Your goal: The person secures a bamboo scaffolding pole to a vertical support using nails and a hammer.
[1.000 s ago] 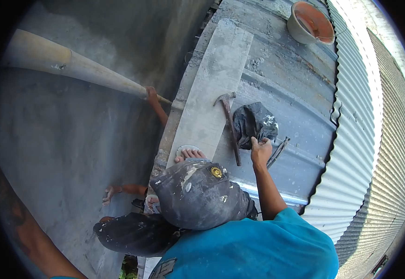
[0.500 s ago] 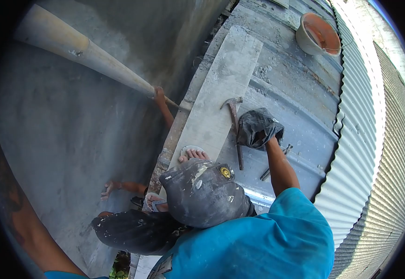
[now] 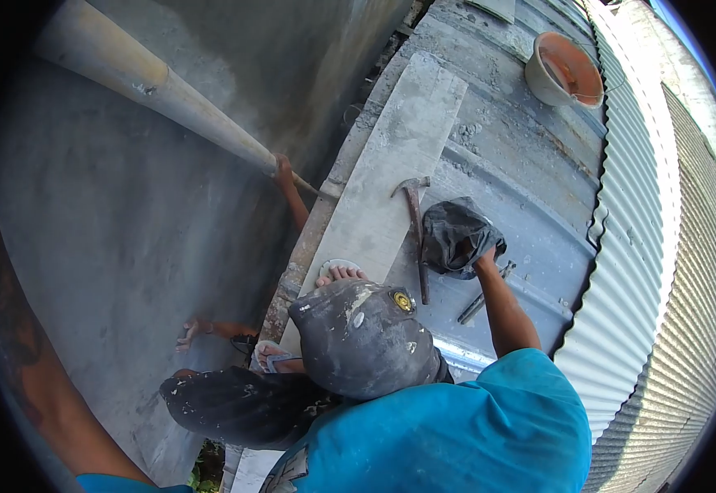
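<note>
My right hand [image 3: 485,260] is at the mouth of a crumpled black plastic bag [image 3: 454,238], its fingers hidden inside or behind the plastic. Just left of the bag lies a claw hammer [image 3: 415,234], its head on a pale board and its handle pointing toward me. Under my right forearm, a short dark metal rod-like tool [image 3: 473,309] rests on the sheet metal, partly covered. My left forearm runs up the left edge of the view, and the hand itself is out of sight.
A co-worker's hand [image 3: 282,167] grips a long bamboo pole [image 3: 202,111] beyond the ledge; another hand [image 3: 189,333] is against the grey wall [image 3: 111,246]. My sandalled feet are on the pale board [image 3: 407,123]. An orange-lined bucket [image 3: 568,66] stands beside corrugated roofing [image 3: 621,329].
My right hand has drawn back slightly at the bag's mouth, showing more of itself, and the bag has shifted a little. The hammer and pole stay put.
</note>
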`<state>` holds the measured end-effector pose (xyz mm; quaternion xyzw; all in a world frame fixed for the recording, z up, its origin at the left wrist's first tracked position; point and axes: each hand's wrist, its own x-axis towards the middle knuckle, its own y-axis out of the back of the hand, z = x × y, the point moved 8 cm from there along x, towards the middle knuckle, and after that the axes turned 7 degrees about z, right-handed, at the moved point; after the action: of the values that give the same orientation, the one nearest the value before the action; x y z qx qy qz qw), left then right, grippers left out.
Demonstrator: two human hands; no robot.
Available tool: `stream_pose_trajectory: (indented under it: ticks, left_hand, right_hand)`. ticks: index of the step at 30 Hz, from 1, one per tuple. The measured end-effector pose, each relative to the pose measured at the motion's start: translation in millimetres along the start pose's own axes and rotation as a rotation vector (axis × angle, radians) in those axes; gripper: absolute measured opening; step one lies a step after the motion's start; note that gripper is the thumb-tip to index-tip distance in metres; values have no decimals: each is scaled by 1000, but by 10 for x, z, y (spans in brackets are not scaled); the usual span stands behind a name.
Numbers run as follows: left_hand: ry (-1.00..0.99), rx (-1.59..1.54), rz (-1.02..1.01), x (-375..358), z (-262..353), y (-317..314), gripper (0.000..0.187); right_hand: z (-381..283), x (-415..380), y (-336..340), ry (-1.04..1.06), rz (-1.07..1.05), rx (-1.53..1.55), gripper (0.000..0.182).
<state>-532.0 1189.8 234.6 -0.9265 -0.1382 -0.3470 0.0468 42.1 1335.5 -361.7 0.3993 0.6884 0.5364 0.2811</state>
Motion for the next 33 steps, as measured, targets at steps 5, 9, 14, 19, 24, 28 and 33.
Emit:
stream_pose_trajectory:
  ticks: [5, 9, 14, 19, 24, 28, 33]
  left_hand:
    - [51, -73, -111, -58, -284, -116, 42]
    - [108, -98, 2, 70, -70, 62, 41]
    - [101, -86, -181, -50, -304, -67, 38]
    - [316, -185, -105, 102, -146, 55, 34]
    - [562, -273, -119, 17, -310, 72, 30]
    - [993, -489, -298, -163, -647, 88, 33]
    - [1027, -571, -473, -69, -836, 38, 30]
  right_hand:
    - [127, -306, 951, -588, 325, 385, 26]
    - [230, -947, 1089, -1078, 545, 1144, 20]
    - [-132, -1381, 1417, -1387, 854, 1655, 13]
    - [-1423, -668, 1614, -1067, 355, 2244, 25]
    - [-3098, 493, 1873, -451, -396, 2452, 32]
    - [-4395, 1362, 2179, 51, -408, 2140, 14]
    - [-6121, 2044, 2998, 492, 130, 1817, 15]
